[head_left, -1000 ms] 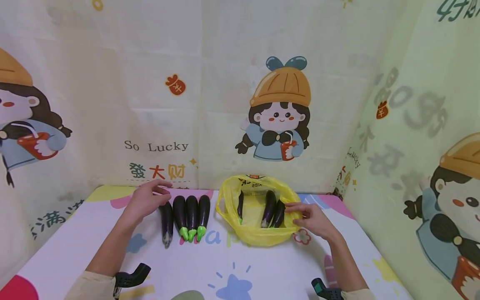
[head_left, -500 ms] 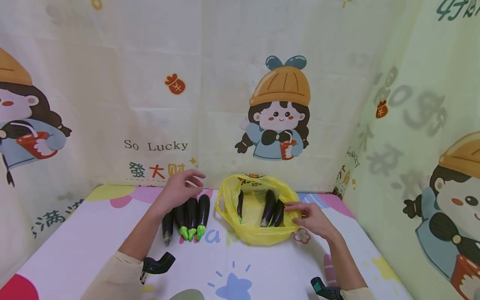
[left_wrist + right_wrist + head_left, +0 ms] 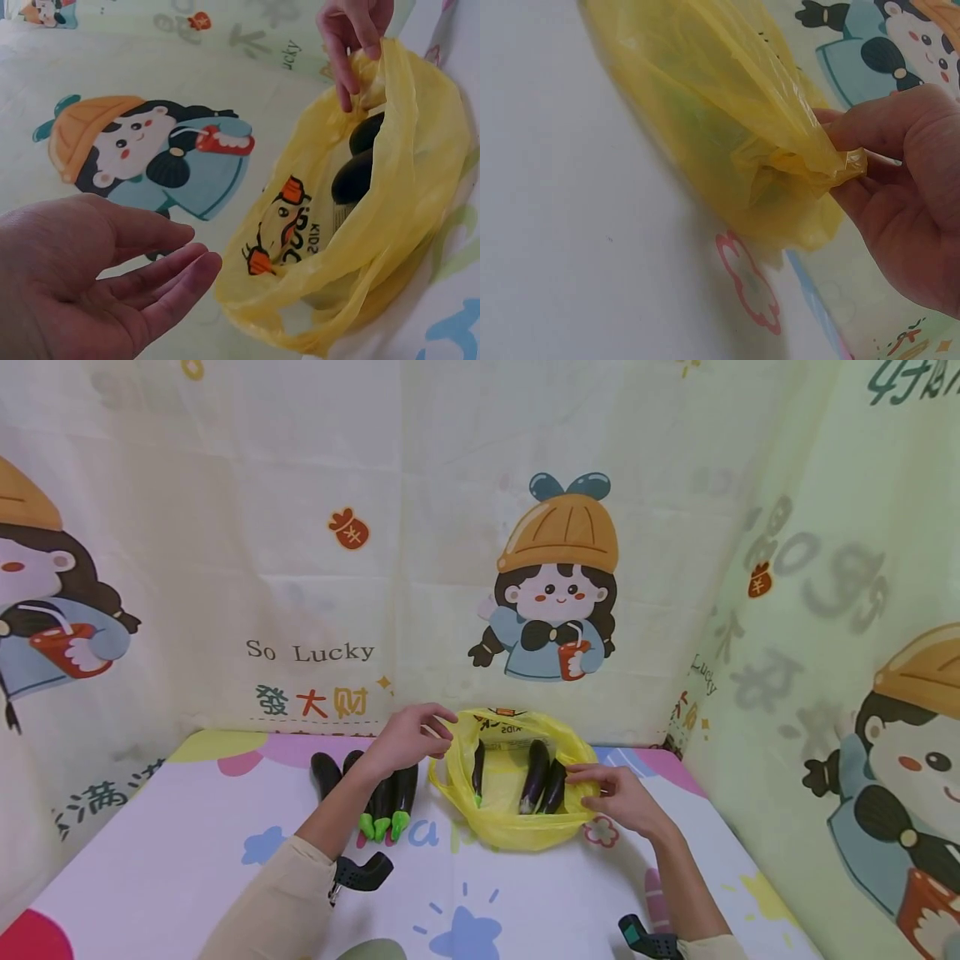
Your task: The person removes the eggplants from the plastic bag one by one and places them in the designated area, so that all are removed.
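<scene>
A yellow plastic bag [image 3: 517,837] stands on the table with its mouth spread wide. Inside it lie three dark purple eggplants [image 3: 535,777], one by the left wall and two leaning together at the right. My right hand [image 3: 624,799] pinches the bag's right rim between thumb and fingers, as the right wrist view confirms. At the bag's left edge hovers my left hand [image 3: 112,277], its fingers loosely bent and holding nothing. Several more eggplants [image 3: 405,789] lie in a row on the table left of the bag, partly covered by my left forearm.
The table [image 3: 420,893] wears a white printed cover. Behind it and on both sides hang printed cloth walls [image 3: 435,610] with cartoon figures, close to the table's back edge. A black wrist device [image 3: 363,871] sits on each forearm.
My left hand has moved right, from the leftmost eggplant across the row to the bag's left edge. My right hand stays on the bag's rim, and the eggplants have not moved noticeably.
</scene>
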Demonstrator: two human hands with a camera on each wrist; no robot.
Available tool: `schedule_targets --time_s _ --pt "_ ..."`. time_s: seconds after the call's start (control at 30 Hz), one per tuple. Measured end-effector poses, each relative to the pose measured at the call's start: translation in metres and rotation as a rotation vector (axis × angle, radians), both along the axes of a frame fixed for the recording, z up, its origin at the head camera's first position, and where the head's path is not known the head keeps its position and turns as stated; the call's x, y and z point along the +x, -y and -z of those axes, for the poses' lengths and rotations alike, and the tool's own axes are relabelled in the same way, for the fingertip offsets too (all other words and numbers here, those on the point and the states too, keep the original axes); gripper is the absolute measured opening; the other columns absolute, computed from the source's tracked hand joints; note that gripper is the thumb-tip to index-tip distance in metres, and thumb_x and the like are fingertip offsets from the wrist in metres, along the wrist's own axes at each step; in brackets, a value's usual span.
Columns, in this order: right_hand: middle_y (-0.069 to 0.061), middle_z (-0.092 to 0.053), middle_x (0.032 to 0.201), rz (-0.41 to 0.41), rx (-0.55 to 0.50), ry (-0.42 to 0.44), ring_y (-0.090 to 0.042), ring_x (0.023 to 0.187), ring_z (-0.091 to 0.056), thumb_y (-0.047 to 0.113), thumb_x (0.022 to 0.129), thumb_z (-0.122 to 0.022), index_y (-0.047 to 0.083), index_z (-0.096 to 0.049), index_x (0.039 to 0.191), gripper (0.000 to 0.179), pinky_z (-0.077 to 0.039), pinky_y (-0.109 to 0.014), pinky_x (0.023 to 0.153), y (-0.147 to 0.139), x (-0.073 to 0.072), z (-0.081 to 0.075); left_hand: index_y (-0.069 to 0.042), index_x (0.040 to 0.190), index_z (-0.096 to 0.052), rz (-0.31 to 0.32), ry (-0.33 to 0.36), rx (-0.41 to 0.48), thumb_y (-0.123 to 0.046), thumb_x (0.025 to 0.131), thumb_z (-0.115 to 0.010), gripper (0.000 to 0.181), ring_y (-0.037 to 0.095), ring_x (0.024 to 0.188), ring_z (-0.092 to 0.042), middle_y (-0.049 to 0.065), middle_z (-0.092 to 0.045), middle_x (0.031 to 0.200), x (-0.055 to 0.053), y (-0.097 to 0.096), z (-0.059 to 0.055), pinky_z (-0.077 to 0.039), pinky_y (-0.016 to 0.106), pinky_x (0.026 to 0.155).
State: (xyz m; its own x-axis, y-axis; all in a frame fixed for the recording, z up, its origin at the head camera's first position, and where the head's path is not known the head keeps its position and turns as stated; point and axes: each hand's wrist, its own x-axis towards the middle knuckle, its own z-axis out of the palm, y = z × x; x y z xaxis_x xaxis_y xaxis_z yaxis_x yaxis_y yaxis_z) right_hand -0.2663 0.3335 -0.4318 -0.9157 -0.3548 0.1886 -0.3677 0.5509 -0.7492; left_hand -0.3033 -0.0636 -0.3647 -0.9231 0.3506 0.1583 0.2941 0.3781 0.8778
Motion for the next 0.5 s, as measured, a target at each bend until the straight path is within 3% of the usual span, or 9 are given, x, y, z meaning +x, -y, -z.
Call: schedule_targets --time_s 0.13,0.37,0.5 --pt "-0.018 -0.063 0.145 0.009 0.007 0.018 -0.041 0.134 -0.055 0.001 0.091 -0.068 0.003 -0.076 0.123 0.033 -0.055 -0.019 0.09 0.0 0.0 0.0 -0.004 0.128 -0.067 0.036 0.011 0.005 -0.004 0.094 -0.072 0.034 0.03 0.09 -0.075 0.014 -0.072 0.106 -0.005 -0.013 0.002 -0.062 0.047 0.088" --pt "-0.019 -0.062 0.145 -0.006 -0.007 0.015 -0.044 0.135 -0.054 0.0 0.092 -0.069 0.004 -0.075 0.124 0.033 -0.055 -0.02 0.089 0.0 0.0 0.0 -0.007 0.127 -0.069 0.103 0.032 0.005 -0.003 0.094 -0.072 0.033 0.038 0.099 -0.074 0.014 -0.073 0.108 -0.01 -0.035 0.001 -0.062 0.046 0.089" --pt "-0.018 -0.063 0.145 -0.01 -0.005 0.011 -0.044 0.136 -0.052 0.001 0.091 -0.069 0.004 -0.076 0.124 0.033 -0.055 -0.02 0.089 0.0 0.0 0.0 -0.01 0.129 -0.069 0.167 0.051 -0.02 -0.005 0.093 -0.073 0.036 0.027 0.1 -0.072 0.012 -0.073 0.112 -0.012 -0.046 0.004 -0.06 0.039 0.088"
